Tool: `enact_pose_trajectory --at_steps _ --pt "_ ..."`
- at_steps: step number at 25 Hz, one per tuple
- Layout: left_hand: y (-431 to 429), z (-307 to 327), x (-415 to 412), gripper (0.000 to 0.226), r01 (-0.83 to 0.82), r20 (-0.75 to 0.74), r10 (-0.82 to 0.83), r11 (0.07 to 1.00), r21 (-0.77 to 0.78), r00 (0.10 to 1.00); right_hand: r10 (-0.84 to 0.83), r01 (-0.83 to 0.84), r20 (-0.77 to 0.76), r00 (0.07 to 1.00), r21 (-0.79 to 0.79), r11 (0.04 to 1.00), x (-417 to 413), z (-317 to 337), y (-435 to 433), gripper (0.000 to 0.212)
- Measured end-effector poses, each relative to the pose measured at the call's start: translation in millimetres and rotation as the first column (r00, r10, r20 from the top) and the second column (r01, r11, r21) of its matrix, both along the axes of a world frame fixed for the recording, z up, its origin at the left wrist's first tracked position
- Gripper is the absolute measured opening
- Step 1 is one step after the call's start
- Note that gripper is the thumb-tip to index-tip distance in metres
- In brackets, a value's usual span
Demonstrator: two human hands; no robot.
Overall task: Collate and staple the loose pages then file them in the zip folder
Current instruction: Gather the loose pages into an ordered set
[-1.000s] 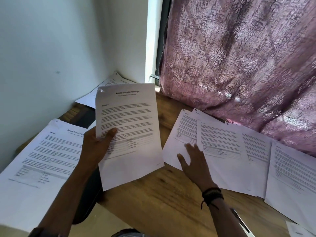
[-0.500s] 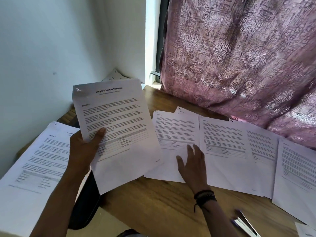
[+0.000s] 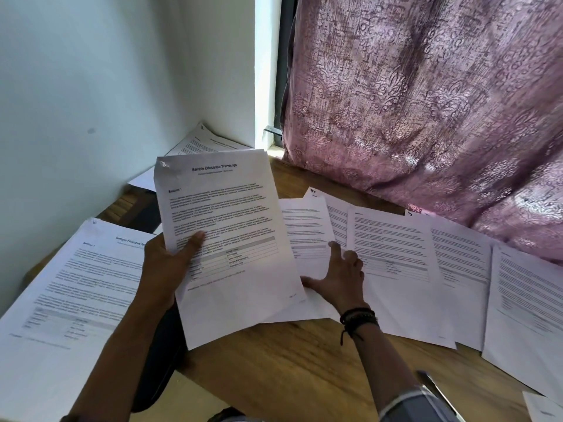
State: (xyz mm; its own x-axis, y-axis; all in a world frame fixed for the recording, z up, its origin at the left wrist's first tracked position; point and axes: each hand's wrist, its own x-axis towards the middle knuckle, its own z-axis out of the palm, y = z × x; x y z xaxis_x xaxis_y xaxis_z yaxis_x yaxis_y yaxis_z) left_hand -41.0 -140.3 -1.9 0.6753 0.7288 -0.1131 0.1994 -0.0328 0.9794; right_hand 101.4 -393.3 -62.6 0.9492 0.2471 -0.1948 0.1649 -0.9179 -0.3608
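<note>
Collating step in hand, we judge; stapling and filing not yet reached. Left hand (image 3: pixel 166 269) holds transcript page (image 3: pixel 219 226) lifted at frame centre, thumb clamped on front, fingers behind. Right hand (image 3: pixel 338 281) lies flat, fingers apart, on loose pages (image 3: pixel 396 239) fanned across right half of table (image 3: pixel 289 376).

Next move: pick matching sheet, tuck behind held page, square edges.

Room: bare wood lower centre; curtain (image 3: pixel 426 117) crowds far edge, wall (image 3: pixel 91 86) closes left. Dark flat item (image 3: pixel 158 345) under left forearm, maybe zip folder; we cannot tell.
</note>
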Motion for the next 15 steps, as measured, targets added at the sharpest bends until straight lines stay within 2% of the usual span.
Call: enact_pose_trajectory --at_steps 3,6,8,10,12,15 --pt "-0.1 1.0 -4.1 0.016 0.012 0.013 -0.012 1.0 0.009 1.0 -0.022 0.027 -0.086 0.996 0.059 0.998 11.1 3.6 3.7 0.114" --pt "-0.7 1.1 -7.6 0.011 -0.001 0.034 0.001 1.0 -0.014 0.999 -0.034 0.047 -0.104 0.994 0.127 0.991 15.2 1.9 4.5 0.106" --pt "-0.6 -0.7 -10.2 0.01 -0.005 0.05 0.007 0.999 -0.041 0.999 -0.05 0.048 0.008 0.999 0.174 0.984 14.9 -1.8 1.8 0.083" --pt "-0.8 -4.6 -12.5 0.011 -0.01 0.059 0.015 0.996 -0.084 0.998 -0.082 0.044 0.11 0.991 0.309 0.95 12.8 -3.3 -1.0 0.056" --pt "-2.9 -7.6 -13.1 0.012 0.007 0.06 0.0 0.994 -0.11 0.998 -0.132 0.094 0.057 0.99 0.437 0.895 12.8 1.4 -3.4 0.042" --pt "-8.1 -9.0 -11.9 0.011 0.032 0.086 -0.019 0.987 -0.154 0.996 -0.12 0.13 -0.055 0.991 0.567 0.813 15.0 14.3 -11.3 0.029"
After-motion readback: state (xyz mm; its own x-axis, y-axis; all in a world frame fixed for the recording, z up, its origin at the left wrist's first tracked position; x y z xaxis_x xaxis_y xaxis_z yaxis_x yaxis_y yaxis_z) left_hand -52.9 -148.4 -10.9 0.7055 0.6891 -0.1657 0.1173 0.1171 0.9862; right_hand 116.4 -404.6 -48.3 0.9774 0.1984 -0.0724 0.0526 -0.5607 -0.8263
